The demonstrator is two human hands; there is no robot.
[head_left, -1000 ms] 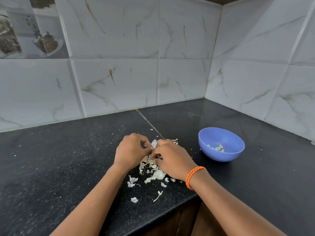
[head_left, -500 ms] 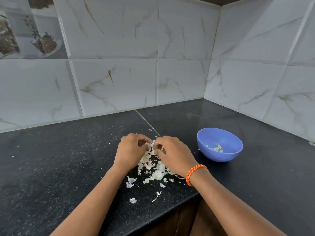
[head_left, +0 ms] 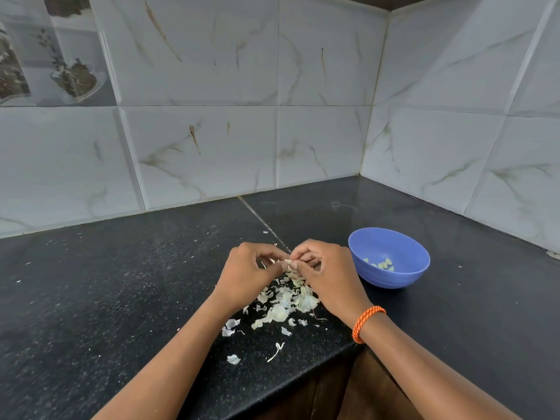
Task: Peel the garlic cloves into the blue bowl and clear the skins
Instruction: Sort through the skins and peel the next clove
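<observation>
Two hands meet above the black countertop (head_left: 121,298), with one garlic clove (head_left: 288,263) pinched between them. The left hand (head_left: 247,272) and the right hand (head_left: 325,272) both have curled fingers, their tips pressed onto the clove from opposite sides. The clove is small and largely hidden, so its long axis cannot be determined. It sits directly at the fingertips, raised over the pile of skins (head_left: 283,301) lying on the counter beneath and toward the person.

The blue bowl (head_left: 394,280) stands to the right of the clove, just beside the right hand and apart from the left hand. The right hand is therefore the nearer one for the transfer. The bowl holds several peeled cloves (head_left: 382,264) on its floor. Loose skins remain scattered toward the counter edge; clearing is judged not yet begun.
</observation>
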